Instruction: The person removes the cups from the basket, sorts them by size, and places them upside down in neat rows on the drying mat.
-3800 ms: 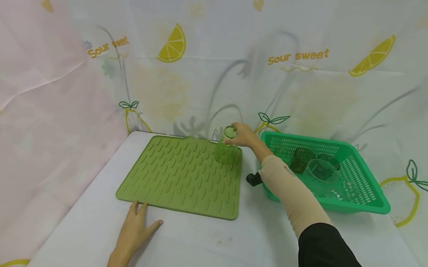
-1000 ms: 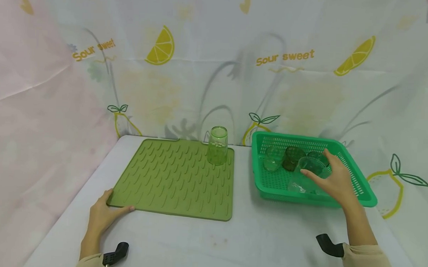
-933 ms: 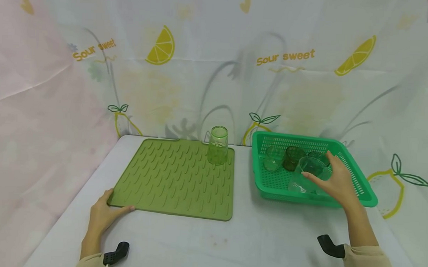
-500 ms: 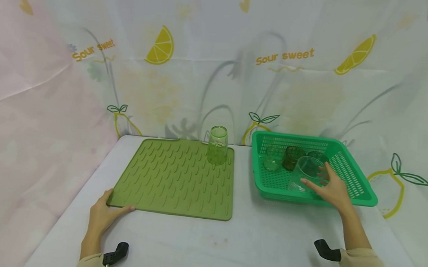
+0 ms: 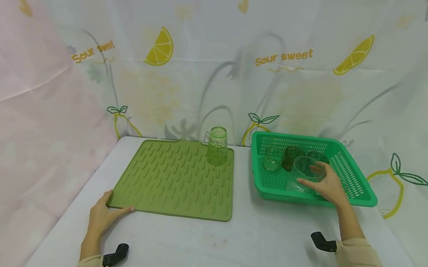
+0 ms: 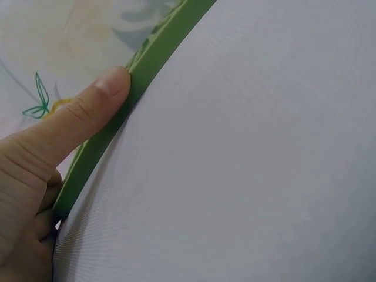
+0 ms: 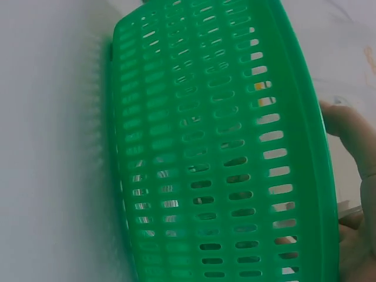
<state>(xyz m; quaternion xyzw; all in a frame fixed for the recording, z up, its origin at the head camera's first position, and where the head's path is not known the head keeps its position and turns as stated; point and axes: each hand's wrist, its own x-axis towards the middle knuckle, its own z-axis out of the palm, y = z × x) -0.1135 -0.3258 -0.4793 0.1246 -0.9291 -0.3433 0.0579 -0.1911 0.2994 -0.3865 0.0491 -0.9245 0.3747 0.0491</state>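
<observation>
In the head view my right hand (image 5: 329,186) grips a wide clear glass (image 5: 295,185) inside the green basket (image 5: 367,197). Its thumb lies on the near side, and fingers show through the glass at the far side. The basket wall (image 7: 194,135) hides most of this in the right wrist view. My left hand (image 5: 100,216) rests at the near left corner of the green ribbed mat (image 5: 170,179), thumb extended along the front edge, fingers at the left edge. The left wrist view shows the thumb (image 6: 103,97) against the mat's rim. A green-tinted glass (image 5: 217,146) stands on the mat's far right corner.
Also in the basket are a clear glass (image 5: 273,159) at the left, a dark brownish glass (image 5: 293,157) and another dark glass (image 5: 317,155) behind the right hand. White cloth covers the table (image 5: 210,247). A printed curtain (image 5: 187,89) hangs right behind it.
Since the earliest frame, my right hand has left the green-tinted glass and gone to the basket, lately closing round the wide clear glass. My left hand has shifted left to the mat's corner.
</observation>
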